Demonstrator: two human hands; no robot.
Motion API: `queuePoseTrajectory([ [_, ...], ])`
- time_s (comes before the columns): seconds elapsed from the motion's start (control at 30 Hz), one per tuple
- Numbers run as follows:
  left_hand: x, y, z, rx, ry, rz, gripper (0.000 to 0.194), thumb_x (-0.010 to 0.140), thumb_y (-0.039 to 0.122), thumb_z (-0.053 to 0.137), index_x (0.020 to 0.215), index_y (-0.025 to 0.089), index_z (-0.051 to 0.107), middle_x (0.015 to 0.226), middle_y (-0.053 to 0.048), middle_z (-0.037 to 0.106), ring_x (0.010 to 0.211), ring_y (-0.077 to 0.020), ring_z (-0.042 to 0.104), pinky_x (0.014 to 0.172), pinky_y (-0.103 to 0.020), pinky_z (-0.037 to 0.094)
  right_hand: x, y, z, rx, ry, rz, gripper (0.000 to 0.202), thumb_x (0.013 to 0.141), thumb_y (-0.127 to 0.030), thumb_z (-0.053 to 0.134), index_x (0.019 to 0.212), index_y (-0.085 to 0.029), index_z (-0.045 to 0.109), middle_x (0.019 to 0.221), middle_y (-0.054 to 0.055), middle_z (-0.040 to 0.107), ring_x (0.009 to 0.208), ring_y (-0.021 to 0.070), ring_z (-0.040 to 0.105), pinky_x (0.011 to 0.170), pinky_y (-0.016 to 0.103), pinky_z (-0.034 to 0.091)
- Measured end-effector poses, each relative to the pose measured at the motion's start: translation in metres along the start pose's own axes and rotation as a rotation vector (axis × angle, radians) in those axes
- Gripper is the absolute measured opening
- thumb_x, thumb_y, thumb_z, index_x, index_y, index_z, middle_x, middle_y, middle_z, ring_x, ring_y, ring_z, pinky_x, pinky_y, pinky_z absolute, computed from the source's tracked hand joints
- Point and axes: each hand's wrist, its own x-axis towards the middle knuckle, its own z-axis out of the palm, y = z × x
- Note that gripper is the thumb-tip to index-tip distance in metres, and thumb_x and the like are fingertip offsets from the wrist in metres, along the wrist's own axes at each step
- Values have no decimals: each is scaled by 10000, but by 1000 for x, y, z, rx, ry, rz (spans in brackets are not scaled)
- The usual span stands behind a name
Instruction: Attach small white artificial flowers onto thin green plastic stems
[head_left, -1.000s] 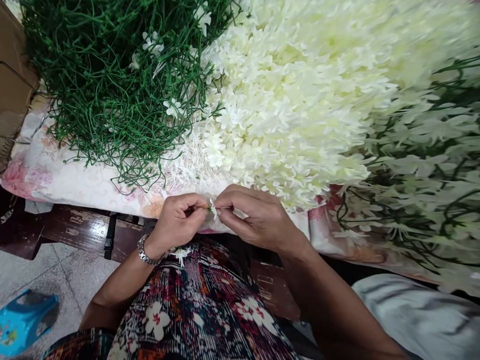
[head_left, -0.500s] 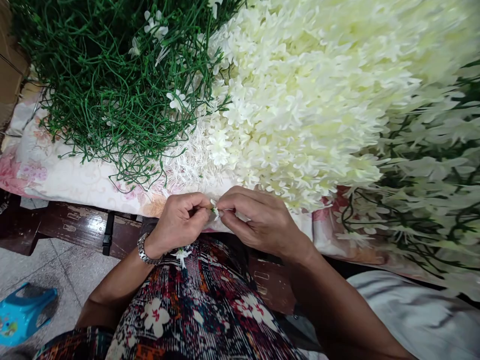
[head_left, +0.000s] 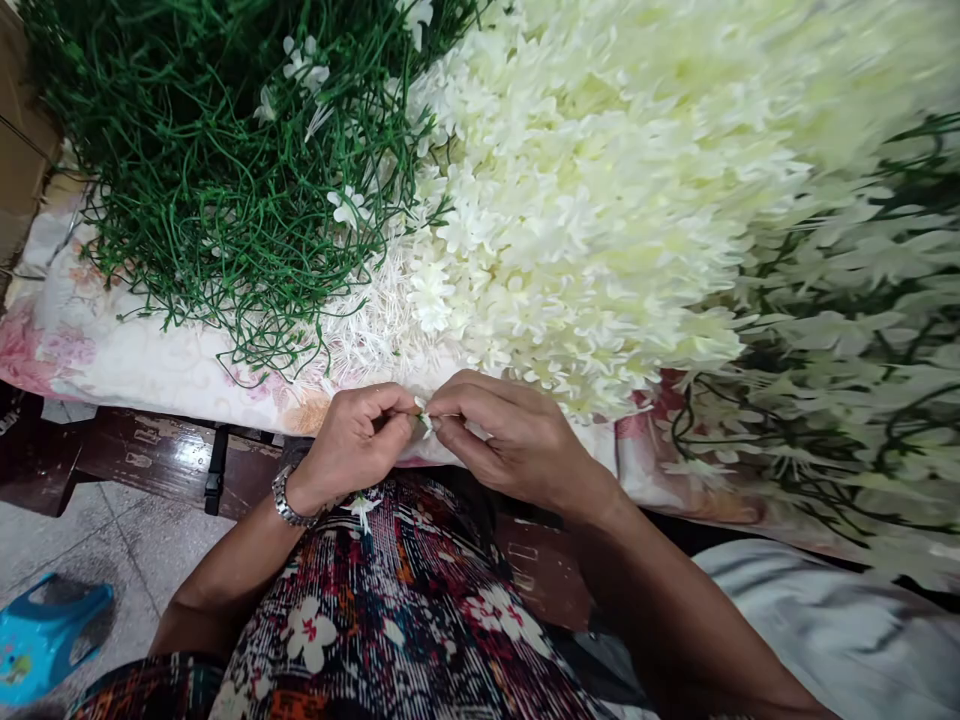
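White flowers (head_left: 600, 220) are piling up in one giant heap on a floral-print cloth (head_left: 180, 365), and a big tangle of green stems (head_left: 225, 180) is sprawling just beside them. At the near edge, the right hand (head_left: 517, 440) and left hand (head_left: 360, 440) are pinching fingertip to fingertip, nearly touching. A silver watch (head_left: 285, 498) is circling the left wrist. Both hands are gripping one tiny flower piece (head_left: 426, 422) between them.
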Motion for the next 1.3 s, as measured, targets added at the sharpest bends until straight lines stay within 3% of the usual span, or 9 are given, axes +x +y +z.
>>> queuePoseTrajectory([
  [0.13,-2,-2,-5,-356,30,-100,70,696,176,520,648,127,533,559,32,456,493,-46,390,459,-171,304,0,-4,-11,44,98,-10,150,732,-110,516,876,-150,522,768,50,557,714,114,516,613,247,440],
  [0.23,-2,-1,-9,-628,70,-218,135,646,235,610,641,122,536,512,40,450,421,-29,355,401,-163,253,-2,-5,-17,55,214,-28,218,701,-109,553,913,-154,526,807,58,559,753,130,527,639,270,449],
  [0.47,-1,8,-10,-1026,-31,-380,156,597,173,644,664,140,507,449,44,497,329,3,253,342,-129,202,-2,-10,-14,93,263,-41,223,704,-84,538,913,-162,538,800,46,556,747,122,532,636,264,447],
  [0.63,2,15,-5,-1024,-2,-479,127,614,118,604,655,139,486,447,46,511,306,14,249,322,-108,219,5,-13,-17,176,265,81,143,729,-98,522,855,-162,542,712,10,551,655,85,509,592,227,416],
  [0.8,4,16,-2,-989,-16,-524,96,644,135,589,673,135,498,438,43,519,286,10,257,301,-112,250,9,-7,-18,260,150,173,236,743,-149,516,978,-172,503,717,-7,534,641,75,498,608,222,420],
  [0.93,4,14,-1,-966,-36,-533,97,634,141,592,678,138,505,434,46,518,277,8,260,293,-118,245,10,-3,-18,206,94,128,272,734,-147,521,1003,-179,497,742,-6,552,645,72,513,609,214,426],
  [1.1,4,18,0,-879,-13,-545,121,610,166,619,625,129,505,410,53,491,282,15,248,297,-115,200,11,-3,-19,165,65,42,149,745,-157,507,889,-182,531,714,-5,548,618,69,504,574,208,418],
  [1.3,0,19,5,-723,62,-442,89,615,171,586,594,126,512,419,54,469,320,0,289,319,-129,178,10,-4,-18,95,46,-18,69,752,-130,480,797,-151,527,677,24,537,628,92,491,566,229,411],
])
